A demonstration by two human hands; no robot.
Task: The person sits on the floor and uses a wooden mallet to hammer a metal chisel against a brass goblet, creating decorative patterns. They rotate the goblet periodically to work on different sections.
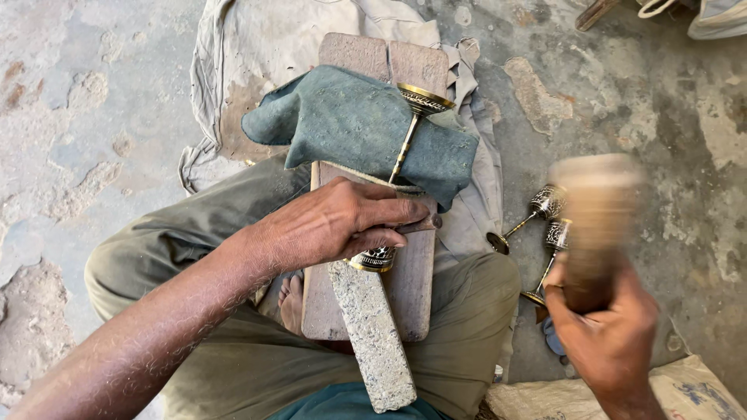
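Your left hand (334, 222) sits at the centre of the frame, fingers curled down over a thin metal punch (420, 225) whose tip pokes out to the right past your fingertips. Under that hand lies a brass goblet (405, 148) on its side: its dark engraved cup shows just below your fingers, its slender stem runs up and to the right, and its round foot rests at the top on a folded blue-grey cloth (350, 124).

Your right hand (611, 334), at the lower right, is clenched round the handle of a wooden mallet (593, 225), which is raised and blurred; its head stands above the hand, well apart from the punch.

The goblet and cloth rest on a wooden board (412, 288) laid across your lap, with a rough grey stone bar (373, 342) running down the board toward the bottom edge. Your bare foot (292, 303) shows just left of the board, between your olive-trousered legs.

Right of the board, on the floor near the mallet, lie two more engraved goblets (545, 222) side by side. A pale sheet (257, 47) is spread on the cracked concrete floor (78, 117) under the board's upper end, and a printed sack (692, 393) lies in the bottom right corner.
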